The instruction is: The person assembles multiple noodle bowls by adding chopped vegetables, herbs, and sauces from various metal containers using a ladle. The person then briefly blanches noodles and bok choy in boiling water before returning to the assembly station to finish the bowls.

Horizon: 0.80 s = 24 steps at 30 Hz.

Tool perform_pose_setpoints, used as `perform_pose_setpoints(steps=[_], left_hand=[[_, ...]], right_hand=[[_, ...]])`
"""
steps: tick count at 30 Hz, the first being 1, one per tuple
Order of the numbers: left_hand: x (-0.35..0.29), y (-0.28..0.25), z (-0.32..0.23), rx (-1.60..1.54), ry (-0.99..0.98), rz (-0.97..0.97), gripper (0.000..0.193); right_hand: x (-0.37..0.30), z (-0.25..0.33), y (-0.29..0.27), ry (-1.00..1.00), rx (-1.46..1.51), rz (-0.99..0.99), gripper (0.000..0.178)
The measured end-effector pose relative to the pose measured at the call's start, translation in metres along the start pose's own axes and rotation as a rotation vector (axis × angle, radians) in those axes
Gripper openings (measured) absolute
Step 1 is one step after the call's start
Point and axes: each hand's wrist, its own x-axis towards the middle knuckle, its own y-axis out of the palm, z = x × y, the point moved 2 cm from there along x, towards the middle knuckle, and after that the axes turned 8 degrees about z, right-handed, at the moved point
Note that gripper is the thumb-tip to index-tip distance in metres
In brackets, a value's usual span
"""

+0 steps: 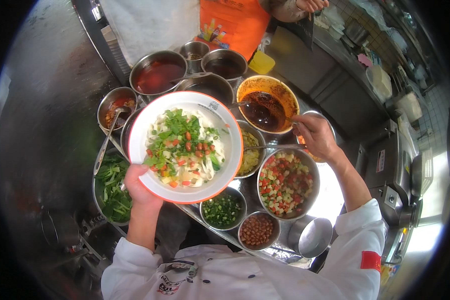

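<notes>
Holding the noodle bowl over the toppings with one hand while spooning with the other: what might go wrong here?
1. The left hand grips the full noodle bowl only at its rim; it might tip toward the chopped scallion bowl.
2. The right hand holds a long spoon across the yellow topping bowl; drips may fall there or the handle could knock the chili oil bowl.

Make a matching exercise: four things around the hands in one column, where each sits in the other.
1. noodle bowl
2. peanuts
3. long spoon
4. greens

a. small bowl at the near edge
b. held by the right hand
c. held up by the left hand
d. basin at far left

Pairs: 1-c, 2-a, 3-b, 4-d
</notes>
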Motion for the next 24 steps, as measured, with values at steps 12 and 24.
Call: perform_pose_setpoints(steps=[12, 24], left_hand=[[0.0, -0.001, 0.003, 0.022, -0.015, -0.019, 0.069], [-0.001, 0.002, 0.007, -0.013, -0.006, -0.012, 0.069]], right_hand=[[0.001, -0.013, 0.016, 0.258, 0.314, -0.098, 0.027], [0.012, -0.019, 0.023, 0.382, 0.822, -0.31, 0.027]])
